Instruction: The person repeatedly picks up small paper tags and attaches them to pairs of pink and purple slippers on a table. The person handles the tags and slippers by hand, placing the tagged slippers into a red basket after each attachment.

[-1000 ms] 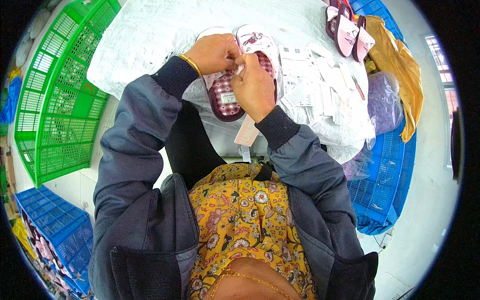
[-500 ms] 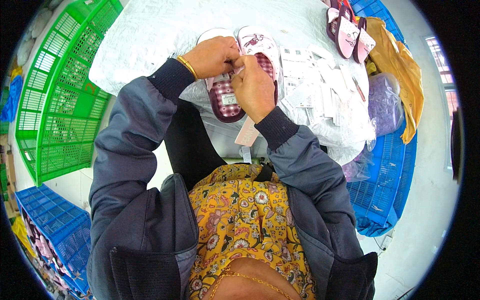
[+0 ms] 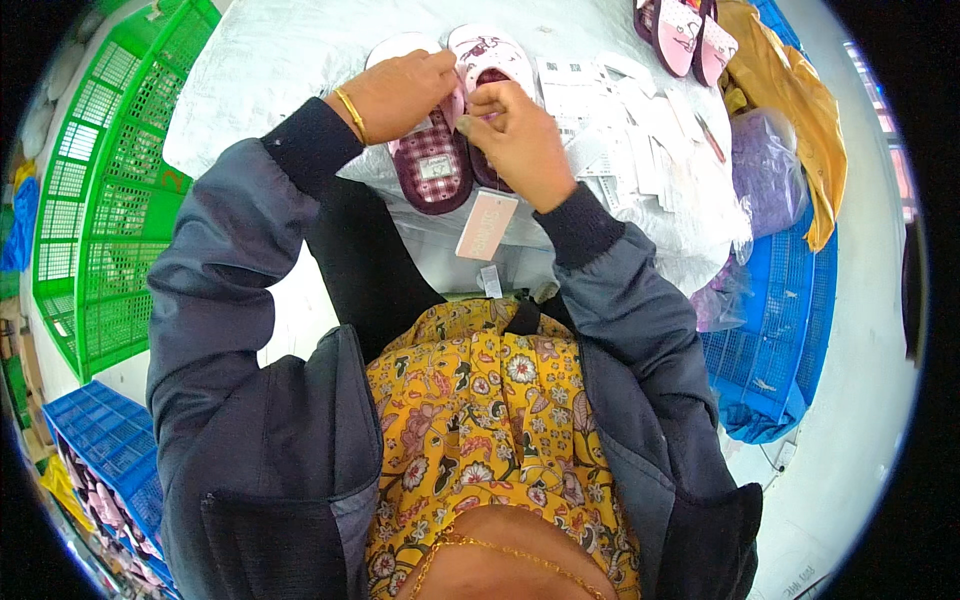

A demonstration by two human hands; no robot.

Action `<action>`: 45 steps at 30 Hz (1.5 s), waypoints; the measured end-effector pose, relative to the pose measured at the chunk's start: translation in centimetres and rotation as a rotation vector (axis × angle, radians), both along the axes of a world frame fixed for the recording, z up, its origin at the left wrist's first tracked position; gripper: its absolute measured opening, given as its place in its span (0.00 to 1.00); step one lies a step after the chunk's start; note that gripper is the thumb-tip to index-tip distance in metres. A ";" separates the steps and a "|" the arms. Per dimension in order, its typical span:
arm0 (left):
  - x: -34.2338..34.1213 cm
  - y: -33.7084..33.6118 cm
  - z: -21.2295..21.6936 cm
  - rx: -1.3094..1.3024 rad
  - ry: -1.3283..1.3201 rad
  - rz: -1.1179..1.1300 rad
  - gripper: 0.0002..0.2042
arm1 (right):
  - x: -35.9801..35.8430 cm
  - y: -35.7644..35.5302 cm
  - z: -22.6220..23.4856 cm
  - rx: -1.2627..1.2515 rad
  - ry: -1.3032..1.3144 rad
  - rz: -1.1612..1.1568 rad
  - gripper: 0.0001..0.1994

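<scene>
A pair of small pink-and-maroon checked slippers (image 3: 440, 165) lies on the white-covered table (image 3: 280, 60) in front of me. My left hand (image 3: 395, 95), with a gold bangle on the wrist, grips the left slipper's upper. My right hand (image 3: 515, 135) rests on the right slipper and pinches something small between thumb and fingers where the two hands meet. A pink paper tag (image 3: 486, 225) hangs down below my right hand, with a small white label under it.
Several white paper labels (image 3: 610, 110) are strewn on the table to the right. Another pair of pink slippers (image 3: 690, 35) lies at the far right beside a yellow cloth (image 3: 790, 110). Green crates (image 3: 110, 190) stand left, blue crates (image 3: 780, 330) right and lower left.
Both hands stay on the slippers; my fingers have shifted slightly at the point where they meet. The pink tag hangs below much as before.
</scene>
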State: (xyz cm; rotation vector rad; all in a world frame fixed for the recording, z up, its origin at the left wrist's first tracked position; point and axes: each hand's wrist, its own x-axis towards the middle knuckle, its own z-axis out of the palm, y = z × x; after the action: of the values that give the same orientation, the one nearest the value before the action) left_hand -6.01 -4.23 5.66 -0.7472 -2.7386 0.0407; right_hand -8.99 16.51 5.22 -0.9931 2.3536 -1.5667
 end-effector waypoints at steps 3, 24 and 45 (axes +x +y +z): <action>0.6 0.4 2.1 0.066 -0.168 0.122 0.11 | 1.7 3.6 1.5 0.068 0.046 -0.008 0.12; 2.6 1.5 0.3 0.550 0.076 0.207 0.05 | 3.5 7.3 -1.2 0.014 0.778 -0.036 0.07; 3.3 4.6 0.7 1.248 -0.410 0.143 0.08 | -0.3 2.8 1.1 -0.117 0.422 -0.095 0.05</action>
State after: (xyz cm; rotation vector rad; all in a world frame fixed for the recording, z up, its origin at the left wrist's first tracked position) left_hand -2.70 0.34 6.35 -0.1712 -2.4043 -1.7300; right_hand -9.26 19.31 6.35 -1.3759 2.6353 -1.6837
